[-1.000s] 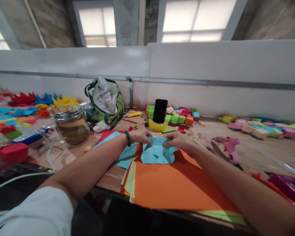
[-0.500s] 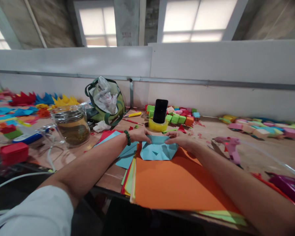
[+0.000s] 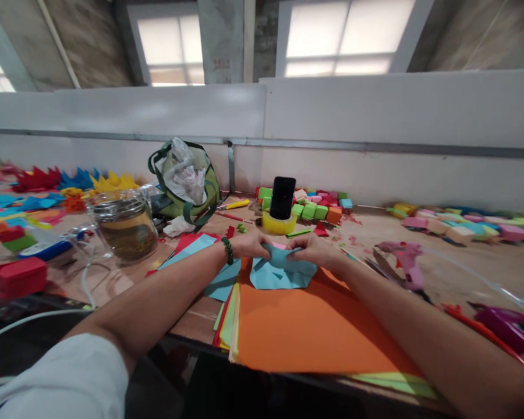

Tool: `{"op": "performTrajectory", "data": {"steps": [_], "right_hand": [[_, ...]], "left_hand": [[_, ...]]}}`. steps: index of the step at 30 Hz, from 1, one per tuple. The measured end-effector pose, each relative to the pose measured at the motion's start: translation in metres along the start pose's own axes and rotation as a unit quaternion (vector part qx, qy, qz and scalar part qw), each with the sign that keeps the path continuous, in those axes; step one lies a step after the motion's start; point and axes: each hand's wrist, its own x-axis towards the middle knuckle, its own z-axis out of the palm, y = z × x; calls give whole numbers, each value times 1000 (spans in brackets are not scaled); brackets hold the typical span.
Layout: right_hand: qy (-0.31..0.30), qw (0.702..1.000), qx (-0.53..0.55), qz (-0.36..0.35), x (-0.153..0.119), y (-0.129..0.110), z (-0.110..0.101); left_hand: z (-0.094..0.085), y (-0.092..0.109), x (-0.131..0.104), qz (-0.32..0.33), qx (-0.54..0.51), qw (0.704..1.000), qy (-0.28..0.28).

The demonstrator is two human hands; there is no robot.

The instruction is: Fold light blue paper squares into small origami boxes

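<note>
A folded light blue paper (image 3: 282, 274) with creases lies over the far part of a large orange sheet (image 3: 314, 331), which tops a stack of coloured paper. My left hand (image 3: 254, 243), with a green bead bracelet at its wrist, pinches the far left edge of the blue paper. At the far right edge, my right hand (image 3: 315, 249) pinches it between thumb and fingers. More blue sheets (image 3: 222, 279) lie under my left forearm.
Behind the hands, a phone (image 3: 283, 198) stands in a yellow tape roll (image 3: 279, 223). A pink glue gun (image 3: 406, 262) is at right, a glass jar (image 3: 124, 230) and green bag (image 3: 201, 174) at left. Folded paper blocks (image 3: 314, 210) line the back.
The far edge of the blue paper has curled up between my fingers. Both hands have moved slightly closer together, and the view has shifted a little.
</note>
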Motion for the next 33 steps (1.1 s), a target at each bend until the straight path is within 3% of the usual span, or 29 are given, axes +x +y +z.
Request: {"op": "performTrajectory", "data": {"steps": [5,13,15,19,23,29,33], "right_hand": [[25,1000,-13,-2,-1,1,-2],[18,999,-27,-10,2,7,-6],[13,999,-32,-18,1,6,-2],[14,998,-43,-39,-3,-4,9],[-9,998,-40,-48,-7,-11,9],[-49,999,2,-21,-4,-3,-8],[-56,998,19,-24,-5,-8,-7]], "left_hand": [[-7,1,-5,-17,-14,998,-52],[-35,-4,-12,-50,-35,984,-169],[-34,-1,-12,-29,-24,988,-150],[-14,4,-8,37,20,998,-55],[2,8,-5,57,47,997,-32],[0,9,-6,68,73,995,-8],[2,11,-7,71,71,995,-13]]}}
